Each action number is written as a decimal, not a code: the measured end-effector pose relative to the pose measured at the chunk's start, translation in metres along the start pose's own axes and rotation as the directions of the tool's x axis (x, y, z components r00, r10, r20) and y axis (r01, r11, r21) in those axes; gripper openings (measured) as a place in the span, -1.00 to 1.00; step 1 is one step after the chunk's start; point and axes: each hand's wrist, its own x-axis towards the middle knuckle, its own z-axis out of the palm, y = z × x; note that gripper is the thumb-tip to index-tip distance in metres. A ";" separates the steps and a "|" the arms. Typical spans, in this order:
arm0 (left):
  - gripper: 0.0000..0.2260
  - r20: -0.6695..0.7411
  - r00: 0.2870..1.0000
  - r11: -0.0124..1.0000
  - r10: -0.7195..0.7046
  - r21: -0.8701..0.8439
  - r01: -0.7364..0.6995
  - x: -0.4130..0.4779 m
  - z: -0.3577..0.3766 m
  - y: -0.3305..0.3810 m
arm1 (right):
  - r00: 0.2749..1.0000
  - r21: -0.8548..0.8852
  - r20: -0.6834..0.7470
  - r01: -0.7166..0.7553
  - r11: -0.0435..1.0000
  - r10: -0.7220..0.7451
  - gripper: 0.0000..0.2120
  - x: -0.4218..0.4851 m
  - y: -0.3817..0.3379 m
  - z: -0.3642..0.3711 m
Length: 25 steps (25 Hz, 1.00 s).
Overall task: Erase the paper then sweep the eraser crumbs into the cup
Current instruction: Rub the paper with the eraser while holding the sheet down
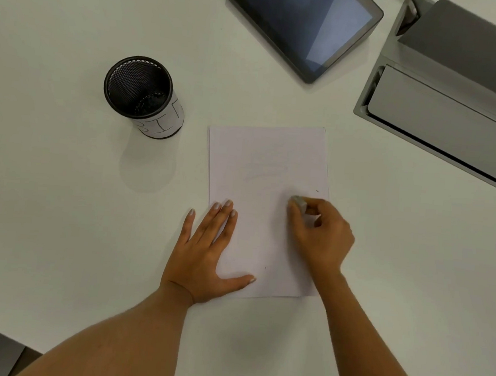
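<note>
Head view, looking down: fingers of the right hand pinch a small grey eraser, pressing it on the right side of a white sheet of paper. The left hand lies flat with fingers spread, pinning the sheet's near left corner to the white counter. Erasing looks underway; faint marks show mid-sheet and a few dark specks lie on it. A black mesh cup stands far left of the paper, apart from it. Next, sweeping likely needs crumbs gathered leftward and the cup brought closer. A dark tablet lies beyond.
</note>
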 end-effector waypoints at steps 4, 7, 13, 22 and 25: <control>-0.11 -0.019 1.000 1.000 0.006 -0.014 -0.006 -0.001 0.002 -0.001 | 0.963 0.055 0.136 0.227 0.972 -0.233 -0.85 -0.069 -0.014 0.019; -0.12 -0.020 1.000 1.000 0.018 -0.002 -0.018 -0.001 0.003 -0.001 | 0.822 0.028 0.214 0.535 0.844 -0.528 -0.88 -0.079 -0.001 0.020; -0.04 -0.029 1.000 1.000 0.010 0.006 -0.010 -0.001 0.001 0.000 | 0.985 -0.031 -0.006 0.173 0.984 -0.173 -0.84 -0.004 -0.003 0.007; -0.03 -0.033 0.999 1.000 0.013 0.017 -0.013 -0.001 0.002 0.000 | 0.990 0.027 0.019 0.137 0.990 -0.138 -0.87 0.011 -0.011 0.010; -0.07 -0.039 0.999 1.000 0.020 -0.009 -0.021 -0.001 0.003 0.000 | 0.933 0.081 0.138 0.324 0.943 -0.332 -0.83 -0.053 -0.016 0.028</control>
